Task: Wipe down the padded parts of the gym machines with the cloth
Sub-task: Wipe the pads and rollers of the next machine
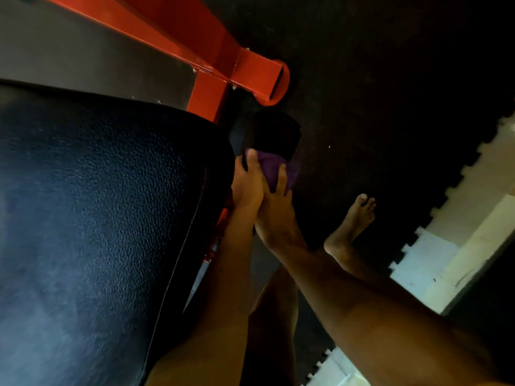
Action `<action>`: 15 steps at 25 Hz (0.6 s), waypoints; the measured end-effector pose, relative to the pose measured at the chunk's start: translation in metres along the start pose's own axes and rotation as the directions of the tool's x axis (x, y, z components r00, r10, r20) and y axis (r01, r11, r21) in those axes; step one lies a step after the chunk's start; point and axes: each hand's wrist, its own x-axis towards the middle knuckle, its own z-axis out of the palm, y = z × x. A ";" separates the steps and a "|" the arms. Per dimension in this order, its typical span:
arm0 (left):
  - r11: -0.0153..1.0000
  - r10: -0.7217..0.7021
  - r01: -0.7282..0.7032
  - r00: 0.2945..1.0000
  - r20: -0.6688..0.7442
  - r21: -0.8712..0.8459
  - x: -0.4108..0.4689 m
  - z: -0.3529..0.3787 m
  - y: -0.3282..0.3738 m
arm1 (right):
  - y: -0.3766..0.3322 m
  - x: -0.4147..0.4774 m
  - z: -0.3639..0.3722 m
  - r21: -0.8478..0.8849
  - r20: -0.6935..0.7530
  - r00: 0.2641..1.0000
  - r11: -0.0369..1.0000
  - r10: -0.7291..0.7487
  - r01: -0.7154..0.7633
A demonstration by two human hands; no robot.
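A purple cloth point(274, 167) is wrapped against the lower end of a black cylindrical roller pad point(271, 133), just right of the big black padded seat point(97, 204). My left hand point(246, 181) grips the cloth's left side, with the thumb lying up along it. My right hand point(276, 207) holds the cloth from below, its fingers curled over the fabric. The two hands touch each other. The part of the cloth under the fingers is hidden.
A red steel frame point(211, 59) runs from the top left and ends in an open tube above the roller. Black rubber floor mats point(390, 93) with a toothed edge meet pale tiles point(434, 260) at the right. My bare foot point(354, 221) stands on the mat.
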 end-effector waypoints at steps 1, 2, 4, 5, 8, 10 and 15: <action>0.999 0.000 0.001 1.000 -0.006 0.041 0.000 -0.002 -0.001 | 0.002 -0.011 0.002 0.043 0.020 1.000 0.999 -0.015 0.014; 0.998 -0.004 0.005 1.000 -0.018 0.070 -0.001 -0.003 -0.002 | 0.005 -0.020 0.000 0.120 0.017 1.000 0.993 0.009 -0.011; 0.994 -0.018 0.021 0.999 -0.031 0.104 -0.007 -0.004 -0.004 | 0.010 -0.034 -0.019 0.235 -0.022 0.998 0.970 0.063 -0.056; 0.993 -0.032 0.033 0.999 -0.018 0.111 -0.014 -0.005 -0.001 | 0.014 -0.041 -0.031 0.256 -0.027 0.997 0.964 0.074 -0.065; 0.993 0.035 -0.041 0.998 0.054 0.111 -0.047 -0.009 0.019 | 0.026 -0.061 -0.078 0.343 -0.048 0.994 0.936 0.103 -0.080; 0.993 0.073 -0.081 0.992 0.098 0.087 -0.080 -0.015 0.045 | 0.032 -0.079 -0.119 0.391 -0.087 0.991 0.919 0.097 -0.055; 0.997 0.049 -0.029 0.946 0.319 -0.068 -0.181 -0.037 0.126 | 0.045 -0.129 -0.242 0.398 -0.240 0.970 0.915 0.040 0.061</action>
